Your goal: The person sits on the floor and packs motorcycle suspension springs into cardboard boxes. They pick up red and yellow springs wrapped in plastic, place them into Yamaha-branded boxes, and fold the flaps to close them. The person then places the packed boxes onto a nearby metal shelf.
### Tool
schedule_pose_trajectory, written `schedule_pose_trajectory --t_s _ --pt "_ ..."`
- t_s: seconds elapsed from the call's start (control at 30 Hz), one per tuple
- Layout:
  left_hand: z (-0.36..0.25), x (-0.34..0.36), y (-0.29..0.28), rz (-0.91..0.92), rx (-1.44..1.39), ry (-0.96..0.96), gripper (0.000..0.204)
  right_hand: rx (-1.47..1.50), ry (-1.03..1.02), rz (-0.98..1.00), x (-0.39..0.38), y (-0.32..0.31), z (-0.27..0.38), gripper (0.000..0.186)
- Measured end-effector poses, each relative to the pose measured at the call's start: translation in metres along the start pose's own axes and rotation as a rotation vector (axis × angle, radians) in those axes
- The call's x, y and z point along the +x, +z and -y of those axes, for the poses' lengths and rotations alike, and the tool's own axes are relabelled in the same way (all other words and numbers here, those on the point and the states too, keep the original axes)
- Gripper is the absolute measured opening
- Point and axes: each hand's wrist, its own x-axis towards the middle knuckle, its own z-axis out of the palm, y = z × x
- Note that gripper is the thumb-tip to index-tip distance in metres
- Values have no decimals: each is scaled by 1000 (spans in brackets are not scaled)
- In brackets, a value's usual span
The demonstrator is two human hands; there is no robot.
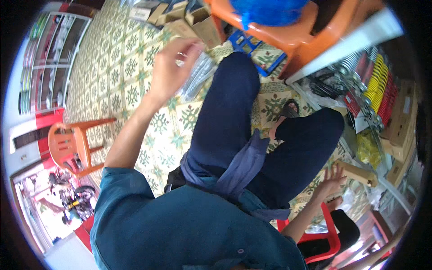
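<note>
My left hand (175,65) is raised over the tiled floor beside my left knee, with a ring on one finger. Its fingers are curled together in a pinch; what is between them, if anything, I cannot make out. Right by it is a clear plastic bag (199,76) of grey, rod-like pieces; whether the hand touches it I cannot tell. My right hand (332,181) is low at my right side, fingers spread, with nothing visible in it. A long brown cardboard box (357,173) lies just beyond its fingertips.
An orange plastic chair (288,38) bears a blue bundle (270,11). Beneath is a blue plastic frame (270,67). Yellow coil springs (377,83) and red ones lie at the right. Open cartons (182,22) stand ahead. A red stool (333,234) is beside another person's dark-clothed leg (350,227).
</note>
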Motion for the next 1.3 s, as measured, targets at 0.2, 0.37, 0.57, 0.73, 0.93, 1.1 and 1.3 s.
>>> schedule_pose_trajectory --t_s 0.2,0.37,0.57,0.73,0.93,1.1,1.3 --pt "257 -104 -11 84 161 -617 46 -479 -84 109 -43 25 20 86" --pt "309 -134 56 139 -9 -646 65 -388 -151 47 -35 79 78 82" --pt "258 19 68 -75 143 -75 71 -607 -356 258 -37 142 115 62" --pt "269 140 94 -5 410 11 87 -823 -575 250 -53 161 112 43" --pt "309 166 120 272 628 -64 65 -759 -520 201 -67 161 107 41" --pt "314 158 112 296 503 107 38 -764 -529 152 -66 153 107 40" --pt "238 110 40 135 253 225 37 -701 -605 164 -61 149 116 34"
